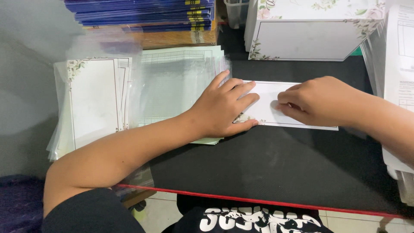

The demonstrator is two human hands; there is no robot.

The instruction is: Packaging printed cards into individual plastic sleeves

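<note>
Observed: a folded white card (276, 108) with a floral corner lies flat on the black table (267, 168), just above centre. The left hand (224, 108) rests palm-down on its 9 o'clock end, fingers spread and flat, pressing rather than gripping. The right hand (317, 101) sits on the 3 o'clock end, fingers curled with the tips down on the card; whether they pinch an edge cannot be told.

Progress, as a judgement: the card appears folded and is being pressed flat; it has not been put into a sleeve.

At 9 o'clock of the left hand lies a pile of clear plastic sleeves (172, 82), and beyond it a stack of sleeved cards (92, 101). At 12 o'clock stands a stack of flat floral cards (302, 39).
</note>
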